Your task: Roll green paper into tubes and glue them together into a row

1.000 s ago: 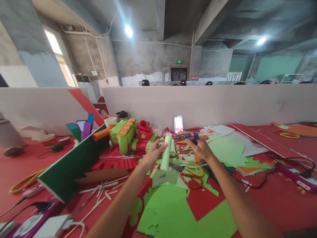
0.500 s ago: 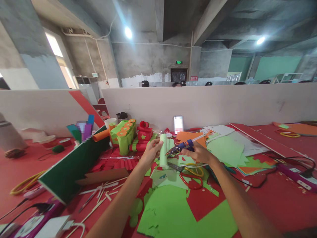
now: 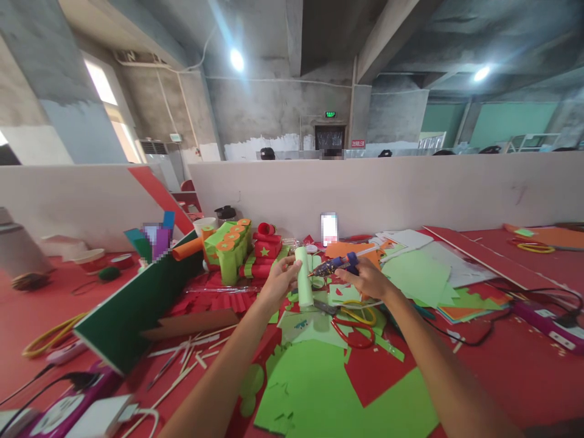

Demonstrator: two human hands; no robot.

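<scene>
I see left hand [image 3: 279, 281] gripping pale green rolled paper tube [image 3: 303, 277] upright above red table [image 3: 502, 365]. Right hand [image 3: 367, 278] holds blue glue gun [image 3: 335, 264], nozzle touching tube, red-handled scissors [image 3: 353, 325] below.

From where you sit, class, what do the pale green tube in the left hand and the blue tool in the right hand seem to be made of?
Pale green rolled tube, held by the left hand: probably matte craft paper or thin foam sheet, flat colour, no shine. Blue glue gun in the right hand: likely moulded plastic, slightly glossy; its tip looks darker, perhaps metal, too small to confirm.
</scene>
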